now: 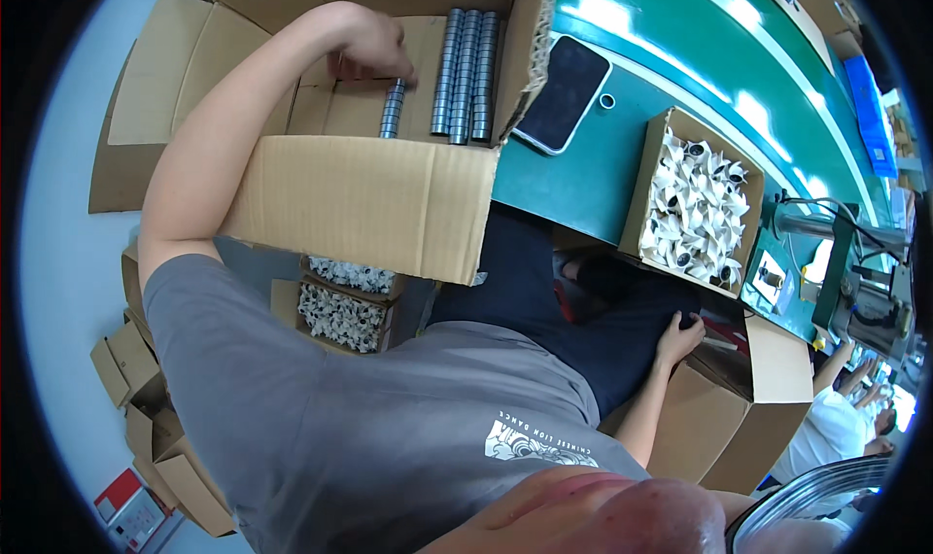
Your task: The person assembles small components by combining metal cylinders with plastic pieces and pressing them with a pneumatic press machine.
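Observation:
My left hand [372, 45] reaches over the near wall of an open cardboard box [364, 199], fingers curled down and closed at the far end of a short row of metal rings [391, 112]. The fingertips are partly hidden. To the right of that row, several longer stacks of the same metal rings [457, 78] lie side by side against the box's right wall. My right hand [682, 338] rests on my dark-trousered thigh, thumb and fingers apart, with nothing visible in it.
On the green table [573, 190], a phone [566, 92] and a single ring [607, 101] lie beside the box. A carton [637, 204] of white-wrapped parts stands right, near a bench machine [865, 301]. More cartons [345, 316] sit low at left; a person [826, 428] is at far right.

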Motion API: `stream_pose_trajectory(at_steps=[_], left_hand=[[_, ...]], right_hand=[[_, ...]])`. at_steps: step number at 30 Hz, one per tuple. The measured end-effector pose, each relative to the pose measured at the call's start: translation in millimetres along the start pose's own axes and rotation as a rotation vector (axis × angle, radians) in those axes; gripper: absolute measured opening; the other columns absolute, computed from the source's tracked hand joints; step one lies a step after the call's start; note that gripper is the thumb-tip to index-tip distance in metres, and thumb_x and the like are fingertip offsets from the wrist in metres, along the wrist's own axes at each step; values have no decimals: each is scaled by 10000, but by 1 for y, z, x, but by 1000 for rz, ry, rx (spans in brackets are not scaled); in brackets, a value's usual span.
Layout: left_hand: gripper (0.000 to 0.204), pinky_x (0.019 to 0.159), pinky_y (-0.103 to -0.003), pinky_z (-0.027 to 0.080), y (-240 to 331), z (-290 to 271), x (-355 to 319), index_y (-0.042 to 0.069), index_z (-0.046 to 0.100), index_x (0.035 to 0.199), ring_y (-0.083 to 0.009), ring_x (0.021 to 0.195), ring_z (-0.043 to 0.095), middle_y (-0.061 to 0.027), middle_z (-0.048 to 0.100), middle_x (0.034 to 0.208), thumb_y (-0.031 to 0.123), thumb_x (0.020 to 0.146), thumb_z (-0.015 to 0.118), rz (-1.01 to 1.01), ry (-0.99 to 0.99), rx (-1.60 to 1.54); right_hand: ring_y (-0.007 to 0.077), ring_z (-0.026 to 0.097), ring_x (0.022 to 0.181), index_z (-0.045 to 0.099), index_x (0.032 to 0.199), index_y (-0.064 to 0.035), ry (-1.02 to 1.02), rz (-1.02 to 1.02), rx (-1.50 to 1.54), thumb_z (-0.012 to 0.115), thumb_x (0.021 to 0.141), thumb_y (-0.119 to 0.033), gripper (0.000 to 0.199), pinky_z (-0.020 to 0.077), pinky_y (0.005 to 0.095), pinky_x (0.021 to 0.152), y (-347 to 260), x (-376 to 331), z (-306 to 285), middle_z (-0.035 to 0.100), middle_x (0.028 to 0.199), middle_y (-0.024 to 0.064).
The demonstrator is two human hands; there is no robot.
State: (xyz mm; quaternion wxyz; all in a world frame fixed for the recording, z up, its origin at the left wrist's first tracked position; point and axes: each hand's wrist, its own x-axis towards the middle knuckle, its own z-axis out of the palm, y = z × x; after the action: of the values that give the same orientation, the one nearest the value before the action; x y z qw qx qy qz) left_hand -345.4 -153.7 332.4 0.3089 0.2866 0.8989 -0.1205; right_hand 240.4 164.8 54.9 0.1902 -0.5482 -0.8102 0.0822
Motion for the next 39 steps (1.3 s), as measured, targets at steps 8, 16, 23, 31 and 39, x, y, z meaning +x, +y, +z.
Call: stream_pose_trajectory(at_steps=[8,16,23,31,39], left_hand=[[401,544,-310,562,-5,20,9,-15,637,908,-196,612,667,-104,668,746,368,837,730,-35,-530,-104],[260,590,-303,565,-21,21,17,3,677,894,-160,648,672,-82,682,761,229,810,772,64,-377,-317],[196,529,-261,546,-30,22,13,13,642,873,-139,611,658,-77,673,732,138,775,758,91,-310,-386],[310,606,-320,557,-39,18,33,21,629,1072,-166,777,666,-109,684,878,116,782,679,208,-108,-349],[405,663,-323,516,-79,89,120,42,591,1156,-180,792,634,-83,652,962,378,929,611,582,-231,-582]], right_hand=[[397,533,913,547,826,-9,4,135,-25,691,840,-246,278,412,486,842,9,27,16,558,932,207],[394,534,863,536,779,-5,11,134,13,683,854,-267,310,413,478,813,18,30,22,550,890,215],[398,536,851,536,767,-17,33,158,45,698,836,-255,296,410,487,807,20,30,21,553,887,209],[332,606,749,643,795,9,29,191,183,728,818,-256,280,477,431,698,20,25,10,625,782,184],[365,554,887,563,764,-36,98,131,114,725,807,-205,238,438,438,815,11,21,21,556,876,170]])
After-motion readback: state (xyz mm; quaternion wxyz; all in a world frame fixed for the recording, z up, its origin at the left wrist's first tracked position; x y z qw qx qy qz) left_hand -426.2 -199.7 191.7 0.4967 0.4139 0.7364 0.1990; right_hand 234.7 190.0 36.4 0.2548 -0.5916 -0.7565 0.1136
